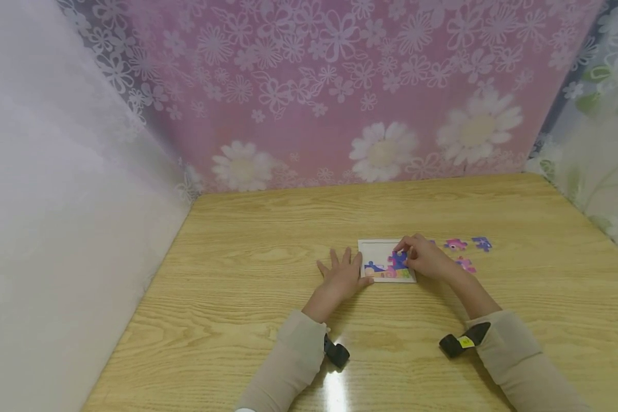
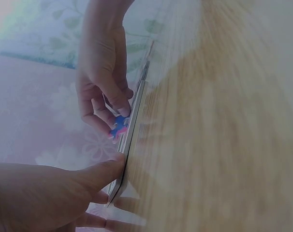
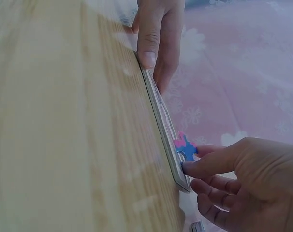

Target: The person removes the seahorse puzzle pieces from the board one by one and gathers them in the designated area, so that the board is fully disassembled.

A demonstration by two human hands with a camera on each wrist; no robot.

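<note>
Right hand: fingers pinch a puzzle piece at the tray, inboard of the bench far edge. Left hand: fingers straight, against tray. Fitting appears underway; next, align, press.

Passable: table, left side | obstacles: puzzle tray, loose pieces (right of it)

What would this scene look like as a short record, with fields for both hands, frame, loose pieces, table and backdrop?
Left grip: bare hand, fingers spread, touching the frame's near-left corner
Right grip: bare hand, pinching a blue-and-pink jigsaw piece over the frame's right part
Frame: white rectangular puzzle frame, multicoloured pieces along its near side
Loose pieces: at least two pink pieces and one blue piece, right of the frame
Table: yellow-brown wood-grain table
Backdrop: pink-purple backdrop with white flowers
</note>
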